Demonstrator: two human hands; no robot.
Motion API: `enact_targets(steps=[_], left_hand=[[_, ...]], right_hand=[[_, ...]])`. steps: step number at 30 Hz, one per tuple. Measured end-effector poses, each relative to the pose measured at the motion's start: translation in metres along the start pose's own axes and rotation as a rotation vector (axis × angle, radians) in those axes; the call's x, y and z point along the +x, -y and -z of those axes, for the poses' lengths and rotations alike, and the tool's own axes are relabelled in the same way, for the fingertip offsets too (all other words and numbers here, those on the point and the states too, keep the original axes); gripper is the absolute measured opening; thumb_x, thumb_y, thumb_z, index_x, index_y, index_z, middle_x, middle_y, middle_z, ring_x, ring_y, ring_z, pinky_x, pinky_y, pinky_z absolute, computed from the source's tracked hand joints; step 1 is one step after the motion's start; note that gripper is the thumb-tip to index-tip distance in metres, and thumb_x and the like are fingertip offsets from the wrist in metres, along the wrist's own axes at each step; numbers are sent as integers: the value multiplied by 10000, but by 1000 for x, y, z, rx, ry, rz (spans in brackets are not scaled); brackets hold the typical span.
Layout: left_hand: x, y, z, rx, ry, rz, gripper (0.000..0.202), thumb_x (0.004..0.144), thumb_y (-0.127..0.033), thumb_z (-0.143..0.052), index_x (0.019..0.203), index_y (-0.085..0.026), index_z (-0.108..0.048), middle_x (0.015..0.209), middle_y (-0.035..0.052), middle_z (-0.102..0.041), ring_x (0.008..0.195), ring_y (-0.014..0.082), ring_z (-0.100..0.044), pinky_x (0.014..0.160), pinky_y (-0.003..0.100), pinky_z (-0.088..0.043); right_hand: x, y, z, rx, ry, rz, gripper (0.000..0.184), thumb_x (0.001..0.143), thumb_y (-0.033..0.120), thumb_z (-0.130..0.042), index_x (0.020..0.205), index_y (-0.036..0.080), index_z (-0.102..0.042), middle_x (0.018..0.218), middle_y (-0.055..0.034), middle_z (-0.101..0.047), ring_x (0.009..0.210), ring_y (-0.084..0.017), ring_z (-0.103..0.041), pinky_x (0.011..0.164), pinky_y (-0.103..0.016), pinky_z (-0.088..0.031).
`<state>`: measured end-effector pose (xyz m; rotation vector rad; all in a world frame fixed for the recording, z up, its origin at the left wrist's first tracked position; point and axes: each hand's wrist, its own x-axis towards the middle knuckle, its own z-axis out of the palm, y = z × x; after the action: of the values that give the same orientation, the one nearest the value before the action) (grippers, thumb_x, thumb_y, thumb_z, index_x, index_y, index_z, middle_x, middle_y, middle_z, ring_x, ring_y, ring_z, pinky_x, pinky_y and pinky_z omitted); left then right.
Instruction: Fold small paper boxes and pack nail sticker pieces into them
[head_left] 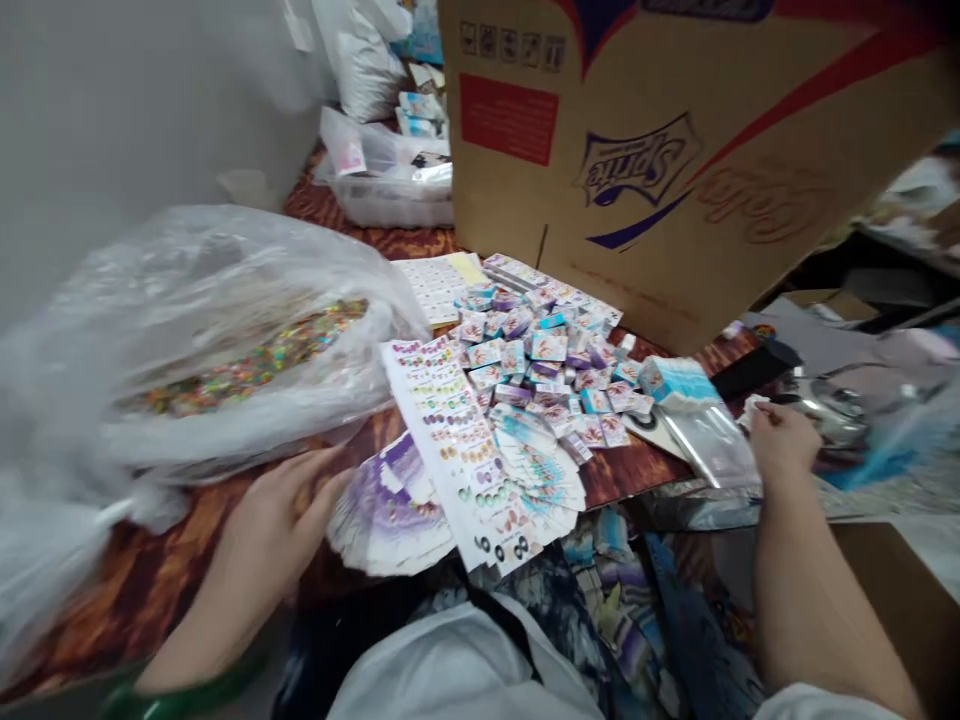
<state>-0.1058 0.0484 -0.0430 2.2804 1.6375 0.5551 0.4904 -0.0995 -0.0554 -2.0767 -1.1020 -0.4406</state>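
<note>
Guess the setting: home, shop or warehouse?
Probably a home packing corner rather than a warehouse: a heap of tiny printed boxes, fanned cards and stuffed plastic bags crowd round a reused soda carton.

Crinkly glossy plastic bag (187, 330); matt cardboard box (675, 150)

My purple and white cards (390, 510) lie spread out like a fan on the brown patterned surface (172, 570), right by my left hand (277, 520) (my fingertips seem to touch their edge). The clear plastic bag (712, 445) lies flat and shiny just beside my right hand (784, 440).
</note>
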Motion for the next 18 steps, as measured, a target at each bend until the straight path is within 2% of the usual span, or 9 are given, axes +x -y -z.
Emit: enact_targets(steps=[2,3,5,7,10,12,13,15,18], left_hand=[[4,6,-5,11,104,102,516,822,-545,-408,1080,-152,-622,1079,120,-671,1002,290,-617,861,405,-487],[7,6,-7,7,145,139,554,818,-560,-408,1106,-130,-607,1081,135,-666,1000,286,-616,855,387,-484],[13,3,-14,3,229,153,591,828,-569,-406,1155,-106,-573,1135,151,-637,1047,278,-591,890,362,-455],[20,-2,-19,59,286,184,620,825,-590,-408,1173,-97,-553,1152,169,-621,1064,296,-574,897,372,-437],[31,-11,-25,92,371,197,665,812,-648,-386,1170,-113,-552,1168,184,-604,1063,314,-569,872,374,-432],[37,-16,-28,111,419,193,714,793,-693,-366,1172,-118,-553,1166,192,-598,1062,331,-567,866,386,-428],[38,-17,-30,125,435,187,742,783,-709,-361,1193,-119,-543,1169,196,-591,1070,342,-562,872,395,-423],[39,-18,-34,149,442,170,793,769,-727,-363,1269,-127,-495,1204,202,-564,1106,359,-539,899,415,-407],[36,-14,-39,166,422,151,815,766,-726,-375,1354,-163,-421,1262,193,-523,1169,373,-490,941,433,-377]], right_hand=[[1,-2,-10,-183,-9,-112,129,703,284,-650,638,177,-681,715,-108,-637,821,-318,-645,624,-419,-429],[-1,10,-15,-245,-44,-127,111,684,273,-683,702,166,-708,830,-149,-663,907,-355,-631,660,-450,-430],[-11,56,-22,-247,-170,-56,235,684,293,-712,871,150,-729,983,-204,-663,1010,-382,-598,747,-489,-424],[-38,126,-24,-101,-126,158,278,810,311,-598,1024,162,-693,1000,-186,-670,1023,-325,-606,848,-468,-431],[-103,234,-25,230,286,573,403,828,342,-596,1200,190,-573,1210,-154,-588,1142,-281,-536,937,-445,-439],[-148,286,-30,257,661,791,688,734,452,-682,1326,184,-455,1399,-171,-424,1275,-338,-394,1001,-509,-379],[-166,303,-33,218,797,844,796,690,451,-723,1375,214,-393,1452,-155,-356,1318,-365,-319,1031,-554,-323],[-189,319,-41,141,918,846,869,663,355,-763,1410,238,-335,1490,-144,-290,1351,-391,-237,1058,-600,-238],[-197,317,-46,106,1016,799,787,717,221,-698,1415,212,-335,1491,-169,-275,1348,-396,-246,1053,-580,-270]])
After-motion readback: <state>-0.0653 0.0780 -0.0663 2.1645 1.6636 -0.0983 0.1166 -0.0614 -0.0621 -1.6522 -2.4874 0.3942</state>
